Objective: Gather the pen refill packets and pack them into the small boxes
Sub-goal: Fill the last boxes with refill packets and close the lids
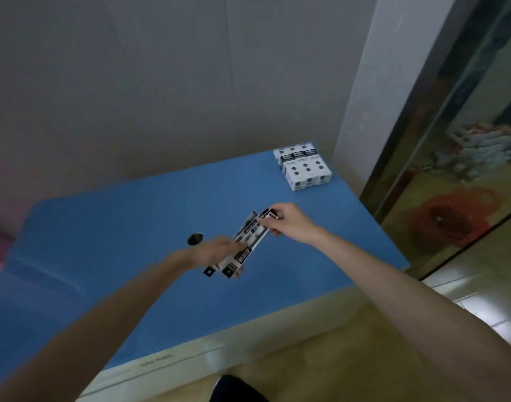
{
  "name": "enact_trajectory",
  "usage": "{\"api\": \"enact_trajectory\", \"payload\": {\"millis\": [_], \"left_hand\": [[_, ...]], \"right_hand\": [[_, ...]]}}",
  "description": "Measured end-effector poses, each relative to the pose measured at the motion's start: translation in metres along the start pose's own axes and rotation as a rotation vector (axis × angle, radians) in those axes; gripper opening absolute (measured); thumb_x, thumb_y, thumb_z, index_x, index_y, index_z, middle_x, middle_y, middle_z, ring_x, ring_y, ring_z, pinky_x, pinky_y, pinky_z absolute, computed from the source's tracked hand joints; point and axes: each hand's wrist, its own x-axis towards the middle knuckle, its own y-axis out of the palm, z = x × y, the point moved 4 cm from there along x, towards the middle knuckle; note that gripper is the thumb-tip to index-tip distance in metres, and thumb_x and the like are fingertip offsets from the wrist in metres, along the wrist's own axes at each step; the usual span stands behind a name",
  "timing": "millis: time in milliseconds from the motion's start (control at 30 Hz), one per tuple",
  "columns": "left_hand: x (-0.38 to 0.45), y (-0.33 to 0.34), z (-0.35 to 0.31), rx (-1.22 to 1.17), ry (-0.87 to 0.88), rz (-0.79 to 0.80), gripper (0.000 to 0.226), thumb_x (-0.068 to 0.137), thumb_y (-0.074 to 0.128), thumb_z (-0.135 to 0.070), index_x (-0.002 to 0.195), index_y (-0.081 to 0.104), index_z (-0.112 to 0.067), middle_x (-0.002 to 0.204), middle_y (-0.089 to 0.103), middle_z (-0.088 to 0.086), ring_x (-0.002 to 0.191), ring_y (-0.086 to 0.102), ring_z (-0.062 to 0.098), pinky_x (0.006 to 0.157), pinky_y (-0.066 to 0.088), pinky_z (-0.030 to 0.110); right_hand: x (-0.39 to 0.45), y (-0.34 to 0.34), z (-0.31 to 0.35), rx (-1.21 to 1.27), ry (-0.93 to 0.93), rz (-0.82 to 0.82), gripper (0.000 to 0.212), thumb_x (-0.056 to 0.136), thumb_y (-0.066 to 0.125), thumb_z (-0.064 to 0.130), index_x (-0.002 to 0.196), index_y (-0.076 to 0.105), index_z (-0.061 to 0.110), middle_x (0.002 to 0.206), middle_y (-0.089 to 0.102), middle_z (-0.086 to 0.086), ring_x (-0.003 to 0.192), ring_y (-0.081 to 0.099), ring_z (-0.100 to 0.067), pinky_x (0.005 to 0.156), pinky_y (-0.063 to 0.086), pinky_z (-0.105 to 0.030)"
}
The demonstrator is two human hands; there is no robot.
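A bundle of long black-and-white pen refill packets [244, 245] hangs over the middle of the blue table [126, 227], slanting from lower left to upper right. My left hand [216, 252] grips the bundle's lower half from underneath. My right hand [289, 220] pinches its upper end between thumb and fingers. Several small white boxes [305, 168] with black dots stand packed side by side at the table's far right corner, well apart from both hands.
A dark round hole [195, 238] sits in the table just left of my left hand. A grey wall runs behind the table. To the right stands a reflective door [457, 169], with tiled floor below. The table's front edge is white.
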Motion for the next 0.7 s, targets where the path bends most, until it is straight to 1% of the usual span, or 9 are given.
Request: {"api": "enact_trajectory", "payload": {"millis": [33,100,233,333,400,467,533,600,700], "left_hand": [[0.006,0.012,-0.013,-0.064,0.024,0.027,0.045,0.109,0.043,-0.043,0.113,0.061,-0.003,0.102,0.078,0.016,0.089,0.076,0.029,0.079,0.062,0.041],[0.018,0.033,-0.037,-0.190,0.057,0.054,0.038,0.110,0.042,-0.038,0.122,0.055,-0.004,0.109,0.076,0.018,0.086,0.074,0.030,0.074,0.060,0.037],[0.050,0.065,-0.074,-0.407,0.036,0.049,0.039,0.109,0.046,-0.033,0.124,0.061,0.000,0.095,0.075,0.014,0.076,0.072,0.026,0.074,0.060,0.036],[0.080,0.085,-0.097,-0.580,0.038,0.061,0.035,0.107,0.050,-0.029,0.120,0.062,0.000,0.104,0.075,0.016,0.081,0.073,0.024,0.078,0.062,0.035],[0.104,0.095,-0.110,-0.633,0.060,0.049,0.031,0.106,0.053,-0.027,0.119,0.064,-0.001,0.108,0.075,0.015,0.079,0.072,0.022,0.073,0.061,0.032],[0.129,0.103,-0.123,-0.654,0.076,0.006,0.032,0.104,0.057,-0.027,0.124,0.064,-0.002,0.107,0.076,0.012,0.071,0.069,0.018,0.065,0.057,0.028],[0.154,0.106,-0.137,-0.705,0.078,-0.063,0.033,0.103,0.059,-0.027,0.128,0.061,-0.005,0.103,0.076,0.011,0.064,0.063,0.015,0.056,0.054,0.024],[0.178,0.107,-0.149,-0.741,0.088,-0.113,0.033,0.102,0.061,-0.030,0.127,0.060,-0.008,0.099,0.075,0.013,0.060,0.058,0.015,0.049,0.049,0.022],[0.213,0.101,-0.172,-0.733,0.089,-0.151,0.035,0.099,0.063,-0.034,0.118,0.062,-0.005,0.094,0.075,0.014,0.055,0.055,0.014,0.044,0.042,0.020]], "right_hand": [[-0.006,-0.017,-0.004,0.065,0.021,-0.035,0.023,0.093,0.077,0.021,0.106,0.070,0.004,0.083,0.073,-0.006,0.067,0.068,-0.009,0.063,0.056,-0.025],[-0.015,-0.048,-0.011,0.166,0.051,-0.100,0.030,0.091,0.078,0.017,0.116,0.068,0.003,0.084,0.075,-0.005,0.064,0.067,-0.007,0.061,0.054,-0.020],[-0.023,-0.093,-0.026,0.310,0.048,-0.215,0.031,0.093,0.076,0.013,0.122,0.068,0.005,0.089,0.074,-0.012,0.065,0.064,-0.013,0.060,0.054,-0.018],[-0.019,-0.121,-0.046,0.346,0.027,-0.255,0.035,0.094,0.075,0.014,0.127,0.066,0.006,0.098,0.076,-0.021,0.077,0.069,-0.022,0.067,0.060,-0.024],[-0.012,-0.144,-0.063,0.324,0.025,-0.253,0.039,0.094,0.074,0.018,0.131,0.064,0.009,0.100,0.077,-0.020,0.086,0.073,-0.027,0.077,0.062,-0.034],[-0.005,-0.171,-0.080,0.257,0.041,-0.255,0.042,0.095,0.073,0.023,0.134,0.062,0.013,0.092,0.078,-0.013,0.078,0.073,-0.020,0.072,0.059,-0.031],[-0.001,-0.200,-0.093,0.191,0.070,-0.261,0.036,0.096,0.072,0.024,0.130,0.066,0.014,0.080,0.074,-0.004,0.066,0.066,-0.010,0.062,0.051,-0.023],[0.004,-0.228,-0.103,0.168,0.101,-0.255,0.020,0.096,0.072,0.021,0.115,0.075,0.014,0.071,0.071,0.006,0.063,0.062,-0.007,0.059,0.046,-0.022],[0.014,-0.268,-0.111,0.165,0.115,-0.248,0.010,0.095,0.074,0.019,0.100,0.078,0.012,0.065,0.070,0.007,0.059,0.060,-0.005,0.057,0.044,-0.024]]}}
